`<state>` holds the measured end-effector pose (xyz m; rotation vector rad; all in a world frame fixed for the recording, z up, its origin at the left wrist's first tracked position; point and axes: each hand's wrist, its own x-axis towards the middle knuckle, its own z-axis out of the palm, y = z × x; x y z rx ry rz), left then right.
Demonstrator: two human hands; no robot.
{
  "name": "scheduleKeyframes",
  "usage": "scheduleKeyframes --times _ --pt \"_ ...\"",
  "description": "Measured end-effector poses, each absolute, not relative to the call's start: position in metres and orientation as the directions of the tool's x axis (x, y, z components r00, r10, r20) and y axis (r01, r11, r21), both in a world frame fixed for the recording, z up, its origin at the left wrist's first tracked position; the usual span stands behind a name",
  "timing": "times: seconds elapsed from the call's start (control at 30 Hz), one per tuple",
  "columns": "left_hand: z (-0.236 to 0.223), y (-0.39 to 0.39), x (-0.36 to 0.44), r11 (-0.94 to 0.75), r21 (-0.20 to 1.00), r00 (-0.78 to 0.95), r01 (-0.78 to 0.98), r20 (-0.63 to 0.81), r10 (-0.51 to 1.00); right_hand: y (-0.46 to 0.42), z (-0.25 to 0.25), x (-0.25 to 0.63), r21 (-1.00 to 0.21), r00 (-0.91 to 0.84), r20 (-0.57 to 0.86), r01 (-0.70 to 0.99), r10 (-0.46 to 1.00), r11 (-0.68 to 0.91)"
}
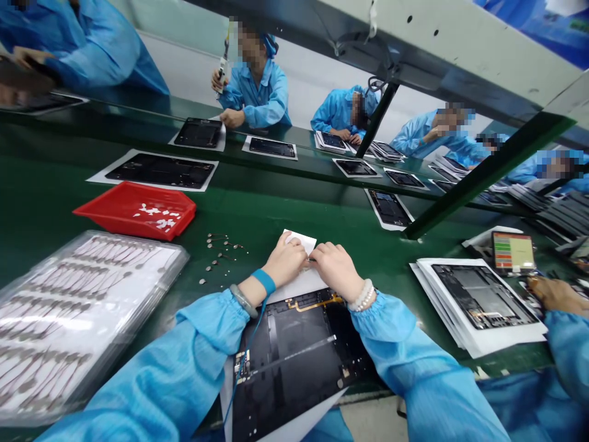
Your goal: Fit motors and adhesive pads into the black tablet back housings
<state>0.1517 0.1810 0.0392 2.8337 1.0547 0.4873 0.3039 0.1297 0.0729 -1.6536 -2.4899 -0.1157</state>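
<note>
My left hand (286,259) and my right hand (338,265) meet above the top edge of an opened tablet housing (294,362). Both have their fingers pinched together around something small and dark, which the fingers mostly hide. Under the hands lies a white sheet (301,283); a white piece of paper (302,239) shows just beyond them. The black housing rests tilted on white paper, with an orange flex cable (315,304) along its top edge. A blue wrist strap (264,281) circles my left wrist, its cord running down across the housing.
Left are a clear plastic tray (92,319) of round wired parts, a red bin (138,209) with white bits, and several loose round parts (209,269). Right are stacked housings (483,298), a small screen (513,252) and a co-worker's hand (556,294). A green post (488,178) rises ahead.
</note>
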Motion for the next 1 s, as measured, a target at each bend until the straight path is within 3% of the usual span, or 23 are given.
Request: scheduleKeyframes --times 0.17,0.3,0.33,0.37,0.43,0.5,0.57,0.67,0.77,1.0 --pt "0.037 0.182 0.154 -0.766 0.184 0.726 0.616 0.243 0.643 0.127 0.070 0.296 0.090 -0.450 0.184 0.893 0.874 0.441" --pt "0.045 0.178 0.150 -0.739 0.236 0.702 0.631 0.231 0.673 0.118 0.071 0.300 0.098 -0.456 0.229 0.890 0.860 0.446" --pt "0.050 0.173 0.147 -0.728 0.255 0.688 0.636 0.238 0.685 0.114 0.072 0.302 0.047 -0.426 0.271 0.901 0.863 0.431" --pt "0.057 0.167 0.143 -0.716 0.276 0.672 0.641 0.249 0.698 0.109 0.074 0.305 -0.066 -0.366 0.326 0.911 0.872 0.407" --pt "0.070 0.147 0.131 -0.690 0.325 0.636 0.647 0.269 0.723 0.096 0.079 0.307 -0.468 -0.140 0.373 0.825 0.917 0.316" --pt "0.083 0.122 0.117 -0.663 0.387 0.610 0.641 0.268 0.746 0.079 0.084 0.304 -0.853 0.066 0.209 0.500 0.976 0.149" --pt "0.089 0.095 0.104 -0.618 0.490 0.584 0.615 0.244 0.774 0.062 0.087 0.292 -0.984 0.077 -0.023 0.177 0.997 -0.036" --pt "0.087 0.062 0.087 -0.468 0.728 0.492 0.501 0.205 0.846 0.036 0.084 0.268 -0.977 -0.022 -0.203 -0.067 0.979 -0.204" --pt "0.075 0.041 0.074 -0.378 0.827 0.453 0.416 0.171 0.875 0.016 0.073 0.248 -0.958 -0.056 -0.265 -0.095 0.963 -0.269" --pt "0.059 0.017 0.050 -0.353 0.817 0.420 0.456 0.152 0.895 -0.003 0.055 0.234 -0.943 0.006 -0.035 0.331 0.999 -0.035"
